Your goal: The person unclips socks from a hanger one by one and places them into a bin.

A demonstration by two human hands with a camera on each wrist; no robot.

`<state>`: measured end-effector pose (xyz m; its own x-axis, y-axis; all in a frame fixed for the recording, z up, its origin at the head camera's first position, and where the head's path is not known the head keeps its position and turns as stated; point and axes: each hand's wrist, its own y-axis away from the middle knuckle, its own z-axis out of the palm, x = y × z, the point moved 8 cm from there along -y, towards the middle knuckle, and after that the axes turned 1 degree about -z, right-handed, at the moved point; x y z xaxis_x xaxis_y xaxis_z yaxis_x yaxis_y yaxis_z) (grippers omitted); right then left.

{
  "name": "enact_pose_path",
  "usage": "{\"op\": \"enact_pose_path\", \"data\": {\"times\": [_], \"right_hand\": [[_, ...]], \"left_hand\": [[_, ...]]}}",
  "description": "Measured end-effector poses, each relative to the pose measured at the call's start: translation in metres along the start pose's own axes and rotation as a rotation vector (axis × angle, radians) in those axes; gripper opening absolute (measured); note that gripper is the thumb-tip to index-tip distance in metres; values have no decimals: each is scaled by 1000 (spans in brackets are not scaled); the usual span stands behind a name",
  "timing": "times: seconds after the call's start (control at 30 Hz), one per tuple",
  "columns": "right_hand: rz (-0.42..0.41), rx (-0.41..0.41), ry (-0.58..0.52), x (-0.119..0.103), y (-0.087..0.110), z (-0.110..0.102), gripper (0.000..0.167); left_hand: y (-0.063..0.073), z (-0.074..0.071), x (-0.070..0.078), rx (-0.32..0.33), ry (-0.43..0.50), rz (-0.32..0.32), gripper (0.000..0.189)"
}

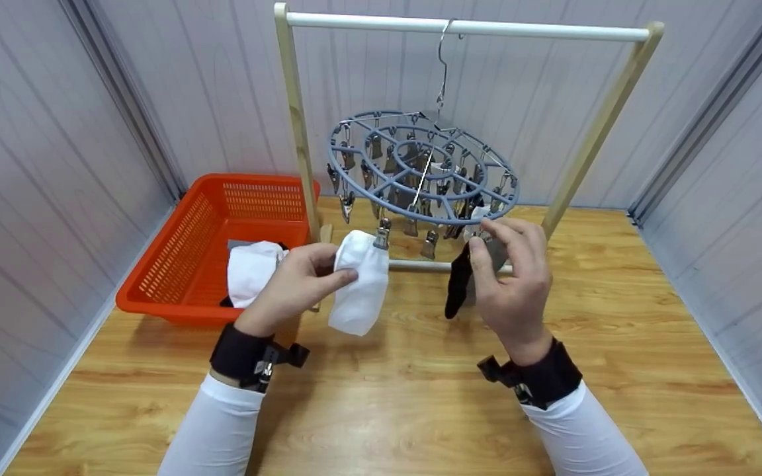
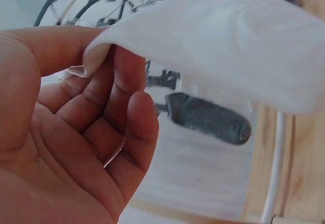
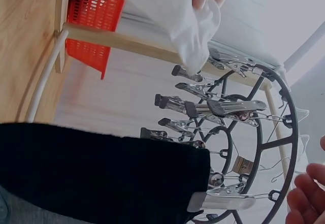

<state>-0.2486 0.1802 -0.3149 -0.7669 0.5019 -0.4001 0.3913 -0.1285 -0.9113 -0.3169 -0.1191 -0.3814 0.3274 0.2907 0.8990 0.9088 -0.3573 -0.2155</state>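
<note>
My left hand pinches the upper edge of a white sock between thumb and fingers. At the sock's top corner, a metal clip of the round blue-grey clip hanger overlaps the cloth. My right hand is raised at the hanger's front right edge, holding nothing, its fingers loosely bent. Beside it a black sock hangs from a clip, seen close in the right wrist view. A grey sock also hangs farther back in the left wrist view.
The tilted hanger hangs by its hook from the white bar of a wooden-sided rack. Several bare clips dangle from its rings. At left, an orange basket on the wooden tabletop holds white and dark cloth items. Pale panels enclose the sides and back.
</note>
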Motion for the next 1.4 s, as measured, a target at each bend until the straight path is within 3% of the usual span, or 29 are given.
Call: {"op": "enact_pose_path", "data": {"times": [0.23, 0.53, 0.73, 1.0, 1.23, 1.4], "right_hand": [[-16, 6, 86, 4, -2, 1, 34], [2, -50, 145, 7, -1, 7, 40], [1, -74, 158, 7, 3, 9, 40], [-1, -95, 142, 4, 4, 12, 40], [0, -114, 136, 1, 6, 14, 40], [1, -135, 131, -1, 9, 16, 40]], "left_hand": [[3, -30, -1, 93, 15, -8, 27], [16, -75, -1, 309, 77, -40, 30], [24, -99, -3, 442, 51, -57, 30], [32, -124, -14, 609, 4, -125, 33], [35, -139, -43, 663, 23, -267, 40], [36, -144, -54, 613, -157, -374, 59]]}}
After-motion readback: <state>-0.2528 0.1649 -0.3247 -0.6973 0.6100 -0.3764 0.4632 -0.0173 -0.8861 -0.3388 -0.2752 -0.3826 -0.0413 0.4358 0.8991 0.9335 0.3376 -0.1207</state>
